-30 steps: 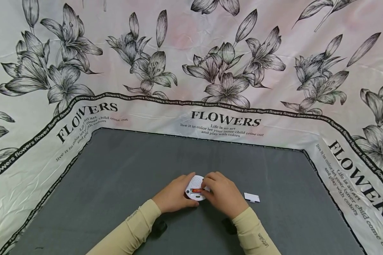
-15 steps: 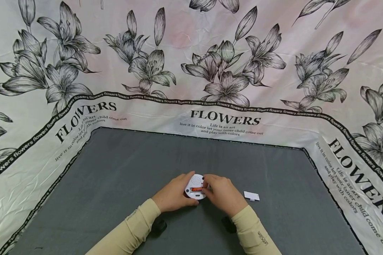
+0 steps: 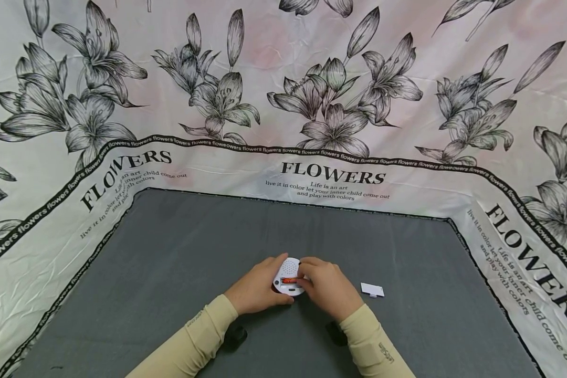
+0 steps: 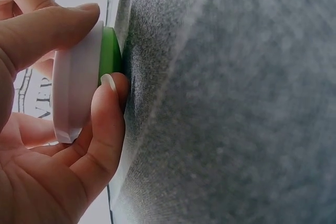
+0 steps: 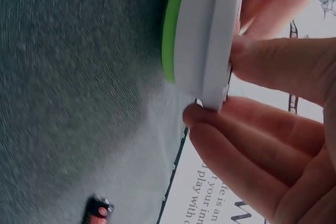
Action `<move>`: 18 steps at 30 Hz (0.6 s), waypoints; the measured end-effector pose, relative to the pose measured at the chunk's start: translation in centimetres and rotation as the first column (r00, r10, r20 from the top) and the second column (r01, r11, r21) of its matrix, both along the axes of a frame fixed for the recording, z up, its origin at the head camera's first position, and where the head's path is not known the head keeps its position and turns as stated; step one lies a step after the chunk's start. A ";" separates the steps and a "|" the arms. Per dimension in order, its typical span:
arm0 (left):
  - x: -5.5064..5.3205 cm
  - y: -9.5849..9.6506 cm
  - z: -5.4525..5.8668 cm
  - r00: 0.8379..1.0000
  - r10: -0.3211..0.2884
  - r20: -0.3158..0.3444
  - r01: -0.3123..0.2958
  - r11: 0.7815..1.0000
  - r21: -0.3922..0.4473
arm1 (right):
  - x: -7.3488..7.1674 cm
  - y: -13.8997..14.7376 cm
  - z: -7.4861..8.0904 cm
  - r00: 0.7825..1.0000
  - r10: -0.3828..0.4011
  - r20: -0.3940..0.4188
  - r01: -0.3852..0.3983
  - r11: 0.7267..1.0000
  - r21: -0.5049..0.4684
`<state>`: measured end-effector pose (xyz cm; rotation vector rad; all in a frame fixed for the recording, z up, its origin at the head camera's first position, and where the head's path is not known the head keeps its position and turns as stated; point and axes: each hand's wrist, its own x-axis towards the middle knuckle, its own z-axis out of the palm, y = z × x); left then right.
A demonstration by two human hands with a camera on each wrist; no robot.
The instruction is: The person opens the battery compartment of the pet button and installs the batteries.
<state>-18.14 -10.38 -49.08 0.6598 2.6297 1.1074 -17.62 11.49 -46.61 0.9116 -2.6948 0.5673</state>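
My left hand point(image 3: 257, 286) holds a round white device point(image 3: 290, 266) by its side, thumb on one edge and fingers on the other. Small speaker holes dot its upturned face, and the wrist views show a green underside point(image 4: 109, 53). An orange-red battery point(image 3: 289, 281) lies in the uncovered slot on that face. My right hand point(image 3: 333, 289) has its thumb and curled fingers at the battery's right end, hiding that end. In the right wrist view the thumb point(image 5: 283, 66) presses on the face, while fingertips point(image 5: 202, 116) touch the rim.
A white battery cover point(image 3: 372, 290) lies on the grey cloth point(image 3: 208, 231) to the right of my hands. Another battery point(image 5: 98, 212), red and black, lies on the cloth in the right wrist view. A flower-printed white border point(image 3: 331, 178) surrounds the grey area.
My right fingers shift slightly over the battery, covering a little more of the device's right side. The left hand keeps its grip, and the scene drifts up slightly in view.
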 end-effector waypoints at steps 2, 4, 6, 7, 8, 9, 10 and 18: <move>0.0 0.0 -0.1 1.000 0.001 -0.007 -0.001 1.000 -0.001 | 0.1 -0.2 -0.1 1.000 -0.012 -0.014 0.012 1.000 0.003; -0.1 0.1 -0.1 1.000 0.001 -0.016 -0.001 1.000 -0.001 | 0.2 -0.4 -0.2 0.999 -0.028 -0.020 0.028 1.000 0.003; 0.0 0.1 -0.1 1.000 0.001 -0.024 -0.001 1.000 -0.001 | 0.2 -0.5 -0.3 0.999 -0.042 -0.029 0.042 0.999 0.002; 0.0 0.1 -0.1 1.000 0.001 -0.025 -0.001 1.000 -0.001 | 0.3 -0.6 -0.4 0.998 -0.050 -0.035 0.050 0.999 -0.001; 0.0 0.1 -0.1 1.000 0.001 -0.026 -0.001 1.000 -0.003 | 0.3 -0.7 -0.4 0.997 -0.061 -0.043 0.061 0.998 -0.004; 0.1 0.1 0.0 1.000 0.001 -0.026 -0.001 1.000 -0.005 | 0.3 -0.7 -0.5 0.996 -0.070 -0.053 0.069 0.998 -0.006; 0.1 0.1 0.0 1.000 0.000 -0.028 0.000 1.000 -0.007 | 0.3 -0.7 -0.6 0.995 -0.078 -0.063 0.077 0.997 -0.008; 0.0 0.0 0.0 1.000 0.005 -0.004 -0.005 1.000 -0.012 | 0.1 -0.8 -1.3 0.981 -0.100 -0.166 0.099 0.995 -0.015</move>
